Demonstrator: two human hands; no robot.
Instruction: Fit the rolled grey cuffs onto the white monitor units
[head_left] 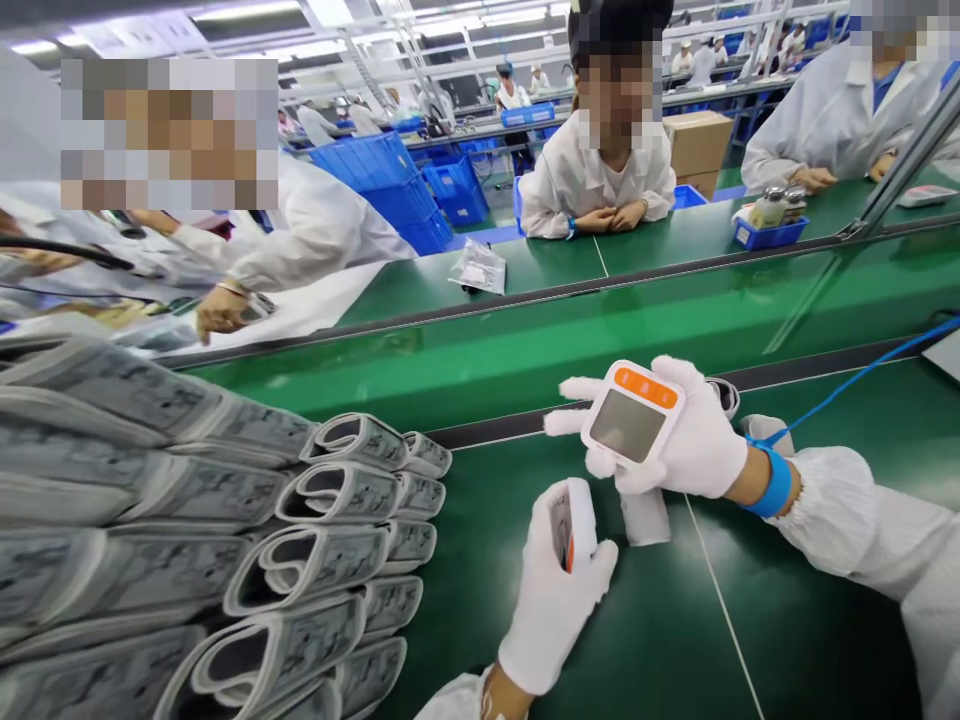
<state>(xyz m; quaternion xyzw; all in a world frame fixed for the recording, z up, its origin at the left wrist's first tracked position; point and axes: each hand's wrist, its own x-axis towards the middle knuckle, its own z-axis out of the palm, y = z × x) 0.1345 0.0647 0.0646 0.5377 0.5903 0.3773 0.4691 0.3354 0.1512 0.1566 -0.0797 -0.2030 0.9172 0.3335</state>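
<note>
The right hand [701, 440], gloved in white, is wrapped around a white device [634, 412], which is gripped near its lower edge and right side with its grey screen and orange buttons turned to the camera; two fingers are stretched out past its left edge. A second device [581, 525] is grasped in the left hand [551, 605], also gloved, and is tipped nearly onto its side, an orange strip being shown; whether the bench [637, 640] is touched by that hand cannot be told. The two devices are held near each other, apart.

To the left, a stack of rolled cuffs [217, 500] is piled high, and a stretch of green bench is seen between its right edge and the left hand. More green surface is seen below the right forearm, crossed by a white line [720, 600]. Below the right hand, a pale piece [646, 518] is partly covered. The bench is bordered on its far side by a dark rail [502, 428], beyond which a green belt [420, 362] is seen. From the blue wristband [772, 482], a blue cord [885, 355] is led toward the right edge of view.
</note>
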